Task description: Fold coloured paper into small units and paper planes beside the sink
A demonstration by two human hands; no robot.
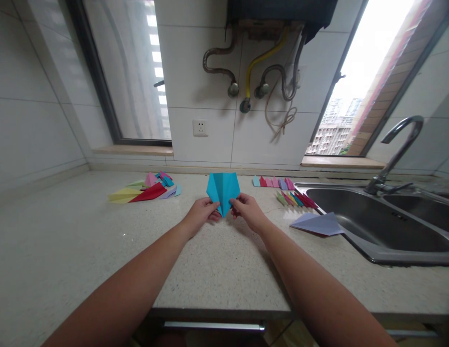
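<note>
A folded sheet of bright blue paper (223, 189), creased down the middle and narrowing to a point toward me, is held just above the countertop. My left hand (205, 211) pinches its lower left edge between thumb and fingers. On the opposite side, my right hand (242, 207) grips the lower right edge in the same way. To the left lies a loose pile of folded paper pieces, among them a red paper plane (149, 193) and a yellow one (123, 195). A larger pale lavender paper plane (318, 223) rests to the right, by the sink.
Small folded papers stand in a row (271, 182) near the back wall, with a second colourful row (295, 199) in front. The steel sink (358, 250) and faucet (401, 144) take up the right. The counter's front edge (224, 311) runs below my forearms.
</note>
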